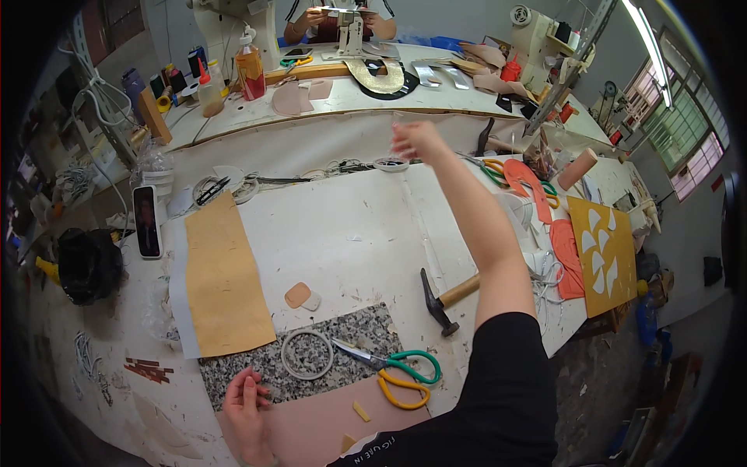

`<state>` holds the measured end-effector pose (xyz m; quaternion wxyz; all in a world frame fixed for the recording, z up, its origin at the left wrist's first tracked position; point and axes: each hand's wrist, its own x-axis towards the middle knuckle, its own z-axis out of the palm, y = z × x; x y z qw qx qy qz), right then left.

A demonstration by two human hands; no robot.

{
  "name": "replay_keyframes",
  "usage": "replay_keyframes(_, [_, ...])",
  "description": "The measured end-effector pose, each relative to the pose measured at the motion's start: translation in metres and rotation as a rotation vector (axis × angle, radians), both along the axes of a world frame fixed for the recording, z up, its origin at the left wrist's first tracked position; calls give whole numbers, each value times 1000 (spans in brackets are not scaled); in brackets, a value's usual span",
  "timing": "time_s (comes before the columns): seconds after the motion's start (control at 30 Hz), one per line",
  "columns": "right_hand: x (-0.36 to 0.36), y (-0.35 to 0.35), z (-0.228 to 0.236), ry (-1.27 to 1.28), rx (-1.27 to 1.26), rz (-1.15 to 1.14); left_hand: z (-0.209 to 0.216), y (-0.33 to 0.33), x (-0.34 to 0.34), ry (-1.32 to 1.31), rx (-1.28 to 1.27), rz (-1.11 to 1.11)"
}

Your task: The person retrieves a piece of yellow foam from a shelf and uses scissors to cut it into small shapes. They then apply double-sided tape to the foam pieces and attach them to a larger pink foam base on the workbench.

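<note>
My right hand (420, 143) is stretched out over the far side of the white table, above a roll of tape (391, 164). Its fingers are bent together; whatever they hold, if anything, is too small to make out. Close to me, my left hand (247, 412) rests at the near left of a speckled stone slab (261, 381), fingers loosely bent and slightly apart, with nothing visible in them. On the slab lie a pale ring-shaped roll (284, 366) and the blades of scissors (406, 363) with green and yellow handles. A hammer (440, 303) lies beside my right arm.
A tan sheet (226, 280) overlaps the slab's left end. Small rounded pieces (297, 294) lie behind the slab. A phone (146, 222) stands at left. Orange cut pieces (566, 261) and a yellow board (603, 257) sit at right. Across the table, a person works at a sewing machine (350, 35).
</note>
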<state>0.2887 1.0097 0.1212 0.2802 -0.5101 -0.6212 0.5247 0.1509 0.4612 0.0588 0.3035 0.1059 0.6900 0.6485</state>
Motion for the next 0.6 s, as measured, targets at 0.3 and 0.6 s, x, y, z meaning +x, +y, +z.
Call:
replay_keyframes(0.3, [91,-254,5,-85,-74,551,12,-12,11,72,178,-45])
replay_keyframes(0.6, [177,-379,2,-126,307,534,2,-10,4,237,168,-122])
